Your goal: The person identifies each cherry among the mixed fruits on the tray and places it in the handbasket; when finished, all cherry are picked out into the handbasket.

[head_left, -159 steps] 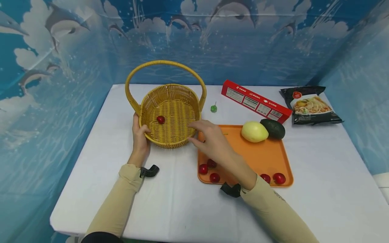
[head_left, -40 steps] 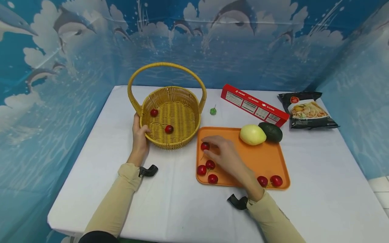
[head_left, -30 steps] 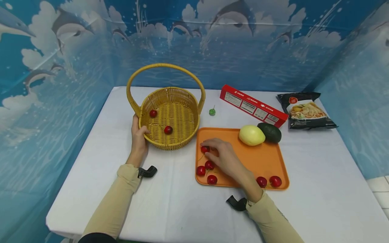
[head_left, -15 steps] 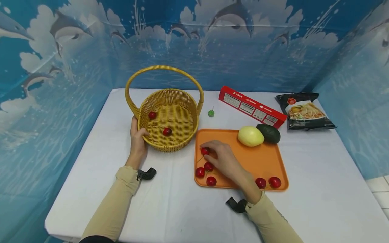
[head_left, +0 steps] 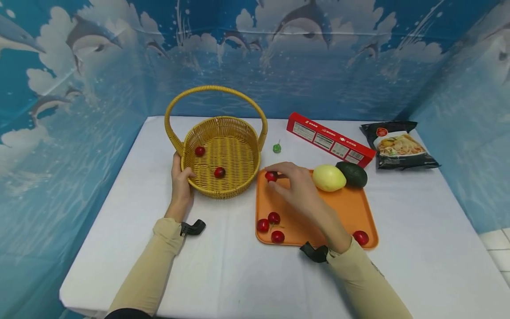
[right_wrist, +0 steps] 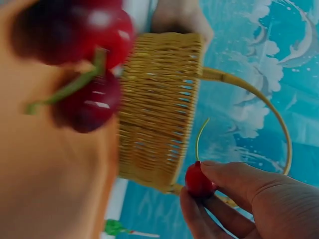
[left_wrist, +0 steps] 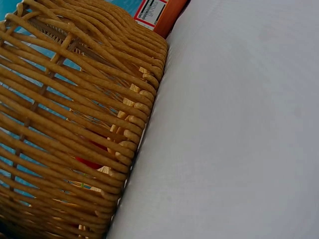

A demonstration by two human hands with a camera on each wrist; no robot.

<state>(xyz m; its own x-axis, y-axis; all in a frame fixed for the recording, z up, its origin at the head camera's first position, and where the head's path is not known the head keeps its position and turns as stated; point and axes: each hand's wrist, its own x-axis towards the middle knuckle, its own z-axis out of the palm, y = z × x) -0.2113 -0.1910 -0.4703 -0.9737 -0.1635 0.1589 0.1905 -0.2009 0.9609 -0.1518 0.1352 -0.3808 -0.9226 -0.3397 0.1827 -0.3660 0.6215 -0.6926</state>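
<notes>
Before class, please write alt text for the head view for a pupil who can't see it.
A right hand pinches a red cherry above an orange tray, while the left hand grips a yellow wicker basket holding two more cherries. Behind lie a red box and a food packet.

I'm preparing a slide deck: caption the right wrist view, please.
Right grip pinching a stemmed cherry, a wicker basket behind, more cherries in the foreground.

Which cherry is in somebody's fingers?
The cherry pinched in the right hand; the other visible cherries lie in the basket or on the orange tray.
</notes>
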